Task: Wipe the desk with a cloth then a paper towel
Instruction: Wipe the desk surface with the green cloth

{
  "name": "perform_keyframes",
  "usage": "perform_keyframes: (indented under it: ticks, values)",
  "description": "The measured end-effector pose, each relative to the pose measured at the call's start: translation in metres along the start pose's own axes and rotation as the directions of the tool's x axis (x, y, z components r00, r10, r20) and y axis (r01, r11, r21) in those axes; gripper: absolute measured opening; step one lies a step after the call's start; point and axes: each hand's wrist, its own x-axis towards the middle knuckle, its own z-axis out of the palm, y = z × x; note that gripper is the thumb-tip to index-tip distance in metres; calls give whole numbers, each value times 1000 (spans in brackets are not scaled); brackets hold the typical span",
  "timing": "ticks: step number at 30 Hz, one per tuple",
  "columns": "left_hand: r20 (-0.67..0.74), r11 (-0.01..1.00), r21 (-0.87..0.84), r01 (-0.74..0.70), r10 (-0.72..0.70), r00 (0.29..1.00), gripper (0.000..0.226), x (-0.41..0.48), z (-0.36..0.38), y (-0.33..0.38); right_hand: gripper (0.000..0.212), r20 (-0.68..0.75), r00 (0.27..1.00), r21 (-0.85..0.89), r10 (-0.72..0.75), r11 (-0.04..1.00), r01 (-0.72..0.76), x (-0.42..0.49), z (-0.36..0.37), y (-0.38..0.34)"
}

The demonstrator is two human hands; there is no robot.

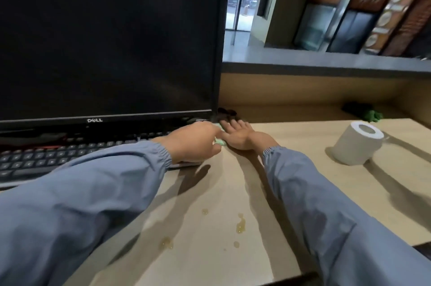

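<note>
Both my hands reach to the back of the wooden desk (233, 183), near the monitor's lower right corner. A pale green cloth (219, 141) shows only as a small strip between them. My left hand (193, 143) has its fingers curled at the cloth's edge. My right hand (238, 135) lies flat with straight fingers on the cloth and desk. Several yellowish spill drops (240, 226) lie on the desk closer to me. A roll of paper towel (356, 143) stands to the right.
A large black monitor (105, 36) fills the left, with a black keyboard (70, 152) in front of it under my left sleeve. A dark object with something green (363, 111) sits at the back right. A wooden back panel (303, 89) bounds the desk.
</note>
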Motion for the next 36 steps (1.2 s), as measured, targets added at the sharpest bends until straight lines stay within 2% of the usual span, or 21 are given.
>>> perform_keyframes:
  ticks: [5, 13, 21, 36]
  values:
    - [-61, 997, 67, 29, -25, 998, 45, -17, 14, 2, 66, -22, 1000, -19, -14, 1000, 14, -27, 15, 6]
    - [-85, 998, 32, 55, -52, 995, 43, -72, 35, 38, 64, -26, 1000, 7, 4, 1000, -4, -107, 38, 13]
    - [-184, 1000, -10, 29, -31, 982, 39, -109, 55, 73, 66, -61, 998, 30, -8, 1000, 9, -166, 63, 15]
    - [-435, 996, -74, 44, -72, 897, 30, -165, 123, 89, 65, -101, 995, 46, -27, 998, 32, -239, 95, 11]
